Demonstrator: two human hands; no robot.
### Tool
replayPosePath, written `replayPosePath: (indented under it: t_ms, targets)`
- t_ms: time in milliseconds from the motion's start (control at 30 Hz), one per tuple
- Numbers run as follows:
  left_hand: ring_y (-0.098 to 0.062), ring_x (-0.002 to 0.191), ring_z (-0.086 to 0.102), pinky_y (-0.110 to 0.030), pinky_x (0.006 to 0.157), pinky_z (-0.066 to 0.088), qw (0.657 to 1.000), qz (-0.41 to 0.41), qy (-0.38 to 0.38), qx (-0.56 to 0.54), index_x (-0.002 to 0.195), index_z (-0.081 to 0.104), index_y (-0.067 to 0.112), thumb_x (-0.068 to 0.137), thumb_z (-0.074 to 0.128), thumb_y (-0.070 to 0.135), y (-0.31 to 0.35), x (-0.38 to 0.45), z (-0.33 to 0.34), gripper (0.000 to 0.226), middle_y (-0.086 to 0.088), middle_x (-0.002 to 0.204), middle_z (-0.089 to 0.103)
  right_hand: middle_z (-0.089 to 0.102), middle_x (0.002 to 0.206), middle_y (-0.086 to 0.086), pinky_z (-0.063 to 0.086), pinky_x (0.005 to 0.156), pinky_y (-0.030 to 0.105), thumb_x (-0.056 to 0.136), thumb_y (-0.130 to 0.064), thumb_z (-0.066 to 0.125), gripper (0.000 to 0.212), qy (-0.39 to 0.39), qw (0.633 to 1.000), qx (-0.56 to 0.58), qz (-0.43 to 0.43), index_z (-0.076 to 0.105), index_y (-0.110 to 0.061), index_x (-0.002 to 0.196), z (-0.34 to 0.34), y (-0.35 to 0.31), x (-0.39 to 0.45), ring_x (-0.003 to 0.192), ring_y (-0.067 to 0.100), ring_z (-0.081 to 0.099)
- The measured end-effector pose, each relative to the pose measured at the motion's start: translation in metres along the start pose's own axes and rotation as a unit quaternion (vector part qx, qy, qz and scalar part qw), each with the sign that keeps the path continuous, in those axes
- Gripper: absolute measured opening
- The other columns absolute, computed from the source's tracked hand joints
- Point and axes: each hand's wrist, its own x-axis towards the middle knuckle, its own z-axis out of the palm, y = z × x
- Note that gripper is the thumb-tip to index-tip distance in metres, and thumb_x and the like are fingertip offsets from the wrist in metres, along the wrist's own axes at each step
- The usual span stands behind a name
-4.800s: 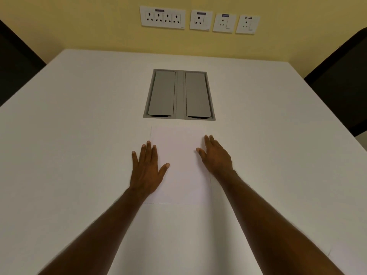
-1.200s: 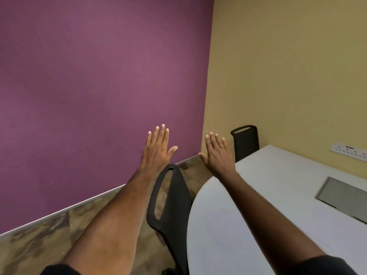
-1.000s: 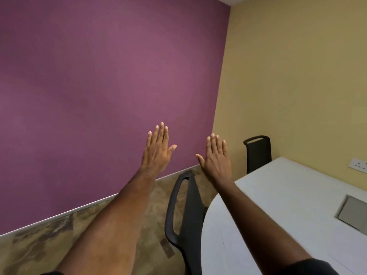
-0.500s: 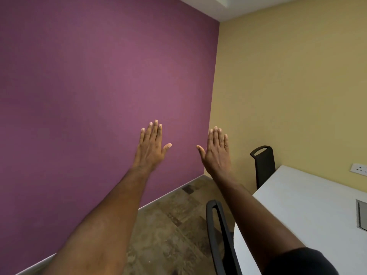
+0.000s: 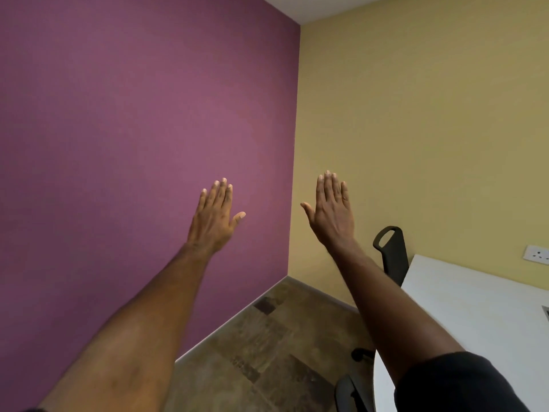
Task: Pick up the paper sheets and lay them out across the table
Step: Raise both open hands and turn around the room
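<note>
2 hands raised, left hand (image 5: pixel 214 221) and right hand (image 5: pixel 332 215) spread flat, holding nothing

We see a purple wall (image 5: pixel 133 144) beside a mustard-yellow wall (image 5: pixel 430 129), a mottled brown tiled floor (image 5: pixel 267 352), a white surface (image 5: pixel 475 316), a black chair (image 5: pixel 392 254) and a black sleeve (image 5: pixel 457 385).

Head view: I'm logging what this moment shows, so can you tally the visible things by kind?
Hands: 2, left hand and right hand, both open and empty
Chairs: 2, far chair, near chair
Tables: 1, white table
Wall sockets: 1, wall socket
Paper sheets: 0 in view
Total: 6
</note>
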Motion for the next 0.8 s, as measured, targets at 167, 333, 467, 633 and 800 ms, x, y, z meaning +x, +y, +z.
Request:
replayPosePath:
  t_ms: [167,333,467,633,800]
  targets:
    - [-0.029,0.154,0.014,-0.049,0.126,0.011,0.998,0.010,0.034,-0.054,0.155,0.022,0.001,0.101,0.034,0.051,-0.013,0.096,0.067,0.074,-0.015,0.165,0.018,0.004,0.167,0.016,0.003,0.127,0.044,0.102,-0.057,0.018,0.078,-0.012,0.999,-0.026,-0.034,0.005,-0.003,0.158,0.065,0.010,0.067,0.155,0.027,-0.002]
    - [-0.027,0.155,0.006,-0.048,0.126,0.008,0.995,0.059,0.021,-0.079,0.157,0.012,0.005,0.100,0.020,0.056,0.002,0.177,0.140,0.077,-0.014,0.167,0.011,0.003,0.167,0.016,0.004,0.127,0.044,0.103,-0.056,0.022,0.077,-0.023,0.999,-0.038,-0.023,0.005,-0.004,0.158,0.131,0.024,0.114,0.155,0.027,-0.002]
    - [-0.028,0.155,0.004,-0.048,0.126,0.008,0.990,0.096,0.021,-0.101,0.157,0.009,0.004,0.102,0.024,0.053,0.011,0.242,0.213,0.075,-0.015,0.167,0.008,0.001,0.167,0.016,0.002,0.127,0.044,0.102,-0.057,0.017,0.078,-0.037,0.997,-0.067,0.011,0.004,-0.004,0.158,0.189,0.047,0.149,0.155,0.027,-0.003]
    - [-0.030,0.154,0.014,-0.050,0.125,0.012,0.973,0.153,0.049,-0.168,0.155,0.021,0.001,0.102,0.041,0.043,0.021,0.323,0.307,0.070,-0.016,0.165,0.018,0.005,0.167,0.017,0.002,0.127,0.044,0.103,-0.056,0.021,0.077,-0.041,0.990,-0.120,0.068,0.007,-0.003,0.158,0.252,0.083,0.195,0.155,0.027,-0.001]
    - [-0.029,0.154,0.013,-0.048,0.126,0.013,0.948,0.208,0.044,-0.236,0.155,0.019,0.001,0.103,0.038,0.042,0.057,0.402,0.376,0.069,-0.018,0.165,0.017,0.007,0.167,0.017,0.002,0.127,0.044,0.104,-0.053,0.027,0.076,-0.051,0.977,-0.150,0.142,0.009,-0.002,0.157,0.294,0.121,0.231,0.155,0.028,0.002]
